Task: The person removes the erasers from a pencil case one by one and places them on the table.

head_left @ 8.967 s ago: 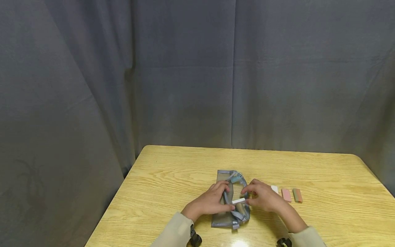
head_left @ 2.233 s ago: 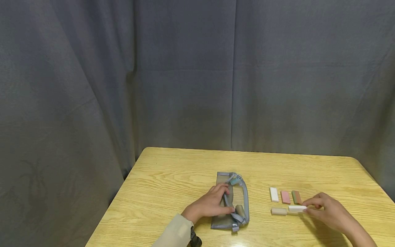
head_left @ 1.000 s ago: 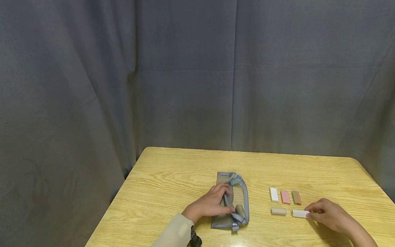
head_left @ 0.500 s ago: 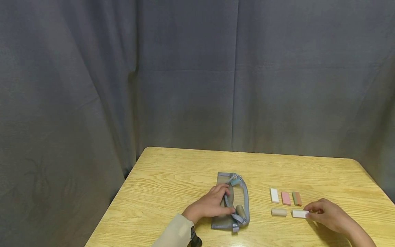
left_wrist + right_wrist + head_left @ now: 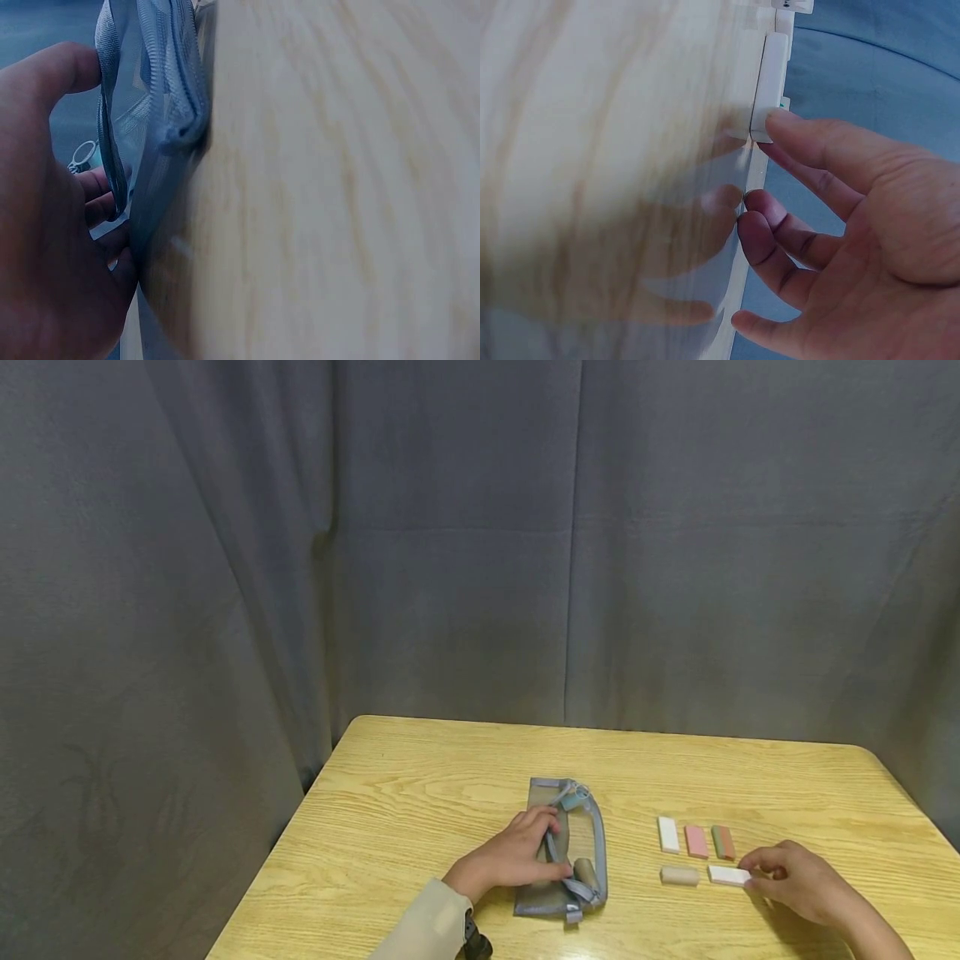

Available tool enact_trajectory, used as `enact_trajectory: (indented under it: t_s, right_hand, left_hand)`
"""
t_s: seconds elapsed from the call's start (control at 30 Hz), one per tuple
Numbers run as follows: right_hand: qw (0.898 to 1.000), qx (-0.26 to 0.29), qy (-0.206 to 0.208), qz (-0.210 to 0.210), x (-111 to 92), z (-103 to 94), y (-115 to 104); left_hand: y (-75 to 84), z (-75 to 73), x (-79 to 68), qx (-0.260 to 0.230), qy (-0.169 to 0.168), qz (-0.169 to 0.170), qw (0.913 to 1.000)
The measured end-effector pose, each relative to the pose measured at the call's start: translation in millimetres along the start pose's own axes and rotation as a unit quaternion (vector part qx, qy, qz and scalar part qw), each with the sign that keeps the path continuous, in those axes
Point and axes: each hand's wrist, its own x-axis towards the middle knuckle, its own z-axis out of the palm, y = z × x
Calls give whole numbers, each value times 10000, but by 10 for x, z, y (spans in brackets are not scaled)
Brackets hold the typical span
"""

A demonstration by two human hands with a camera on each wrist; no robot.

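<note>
My left hand [image 5: 506, 858] holds the zipped edge of a grey-blue mesh pencil pouch [image 5: 540, 897], with the thumb and fingers spread along its opening. In the left wrist view the zip band [image 5: 111, 135] runs between thumb and fingers. A beige cylindrical piece [image 5: 585, 872] shows inside the pouch. At the right, my right hand [image 5: 798, 881] pinches the near end of a white eraser [image 5: 727, 876], which lies on the table. The right wrist view has the thumb on this white eraser [image 5: 771, 82], with the other fingers loosely bent below it.
Left of the held eraser lies a beige cylindrical piece [image 5: 679, 876]. Behind them stand a white eraser [image 5: 669, 835], a pink eraser [image 5: 696, 842] and a green-and-orange eraser [image 5: 723, 842] in a row. The wooden table [image 5: 420, 777] ends at a grey curtain [image 5: 450, 568].
The right hand has carried the white eraser from the pouch to the right and lowered it onto the table beside a beige piece. In the last second it barely moves; the left hand stays put.
</note>
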Motion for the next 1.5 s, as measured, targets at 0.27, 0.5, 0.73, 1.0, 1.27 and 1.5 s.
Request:
enact_trajectory:
  t_s: [0.27, 0.5, 0.73, 1.0, 1.27, 1.5]
  right_hand:
    - [9998, -15, -6, -174, 1, 2, 23]
    - [9989, 131, -144, -437, 13, -2, 65]
    - [9995, -255, 103, -150, 5, -9, -9]
    - [9986, -389, 263, 247, 13, -134, -218]
    - [9948, -693, 748, -33, 81, -146, -423]
    - [9936, -629, 885, -315, 164, -114, -544]
  left_hand:
    - [13, -11, -9, -13, 1, 37, 10000]
    - [6, -5, -1, -3, 31, 21, 10000]
    - [10, -1, -10, 17, 23, 19, 10000]
    - [10, 0, -10, 38, 24, 13, 10000]
    - [29, -20, -7, 1, 19, -16, 10000]
    - [30, -11, 14, -15, 33, -10, 10000]
